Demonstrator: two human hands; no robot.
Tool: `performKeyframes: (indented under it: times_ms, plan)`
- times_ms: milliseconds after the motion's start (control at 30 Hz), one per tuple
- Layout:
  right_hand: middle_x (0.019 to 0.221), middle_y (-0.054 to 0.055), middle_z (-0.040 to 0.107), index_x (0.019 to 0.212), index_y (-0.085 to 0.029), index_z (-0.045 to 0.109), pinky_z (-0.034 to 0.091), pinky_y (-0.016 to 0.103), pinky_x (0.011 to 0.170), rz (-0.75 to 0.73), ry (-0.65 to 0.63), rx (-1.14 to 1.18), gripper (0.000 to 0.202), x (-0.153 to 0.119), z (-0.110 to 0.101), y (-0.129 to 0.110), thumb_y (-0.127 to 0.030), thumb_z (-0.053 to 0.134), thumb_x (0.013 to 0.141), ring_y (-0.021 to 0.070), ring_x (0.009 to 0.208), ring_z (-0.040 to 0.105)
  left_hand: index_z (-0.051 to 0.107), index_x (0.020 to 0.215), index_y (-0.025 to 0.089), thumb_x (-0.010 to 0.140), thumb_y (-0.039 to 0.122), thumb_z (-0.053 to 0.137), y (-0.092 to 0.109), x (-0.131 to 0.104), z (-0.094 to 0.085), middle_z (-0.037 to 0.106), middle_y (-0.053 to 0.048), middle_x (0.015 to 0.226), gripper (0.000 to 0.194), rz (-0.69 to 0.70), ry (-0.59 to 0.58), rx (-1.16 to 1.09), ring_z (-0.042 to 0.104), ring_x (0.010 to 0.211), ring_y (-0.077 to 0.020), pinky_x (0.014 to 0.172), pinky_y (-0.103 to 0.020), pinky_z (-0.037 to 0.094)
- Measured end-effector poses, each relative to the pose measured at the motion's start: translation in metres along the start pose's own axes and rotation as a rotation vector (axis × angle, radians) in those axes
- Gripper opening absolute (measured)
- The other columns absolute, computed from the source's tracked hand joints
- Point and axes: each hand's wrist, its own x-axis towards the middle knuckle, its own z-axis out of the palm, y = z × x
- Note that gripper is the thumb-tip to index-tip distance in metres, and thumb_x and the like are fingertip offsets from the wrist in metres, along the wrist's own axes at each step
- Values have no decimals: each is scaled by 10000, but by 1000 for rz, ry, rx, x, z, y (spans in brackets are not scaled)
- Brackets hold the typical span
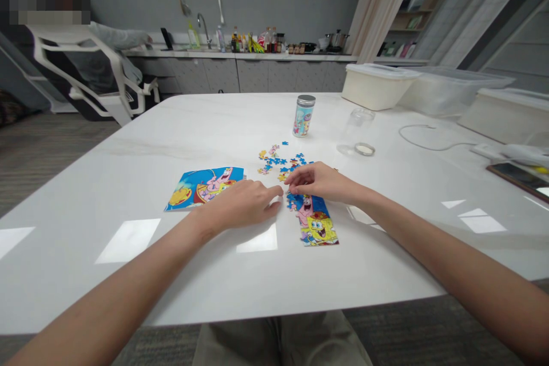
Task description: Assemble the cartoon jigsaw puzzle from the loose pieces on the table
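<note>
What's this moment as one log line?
left hand: beside puzzle | right hand: at puzzle's far end, grip unclear | loose pieces: beyond puzzle | jar: upright, lidded

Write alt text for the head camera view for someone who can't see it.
A person's left hand and right hand are close together at a partly assembled colourful cartoon jigsaw on a glossy white table. A rectangular blue cartoon picture sheet lies to its left; loose multicoloured puzzle pieces and a silver-lidded cylindrical cartoon container sit beyond.
</note>
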Motion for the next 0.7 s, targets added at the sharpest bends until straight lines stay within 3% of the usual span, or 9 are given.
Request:
performKeyframes:
  times_ms: [267,367,500,700]
  plan:
    - [800,44,719,851,-172,688,536,284,722,-50,22,-17,150,0,-1,-2,-157,679,702,151,773,666,623,1056,195,919,307,348,0,0,1,619,-35,617,327,0,12,-4,545,537,-143,527,-259,327]
    - [833,57,709,841,-162,675,528,287,721,-106,184,-91,127,1,-10,-4,-170,660,715,156,779,655,626,1037,198,914,304,359,0,0,0,608,-28,602,313,-3,15,-11,534,524,-140,528,-257,335]
    - [822,57,684,853,-158,641,494,260,590,-81,436,-192,132,4,-30,-3,-173,632,723,151,703,632,616,1046,209,910,292,370,-1,0,1,603,-21,586,293,5,2,-27,533,518,-141,510,-255,317]
    - [805,48,666,797,-156,612,463,242,570,-84,617,-201,107,12,-58,13,-160,626,690,140,676,624,617,1035,201,903,291,373,-1,-1,2,605,-21,586,293,10,27,-58,540,525,-143,513,-253,341]
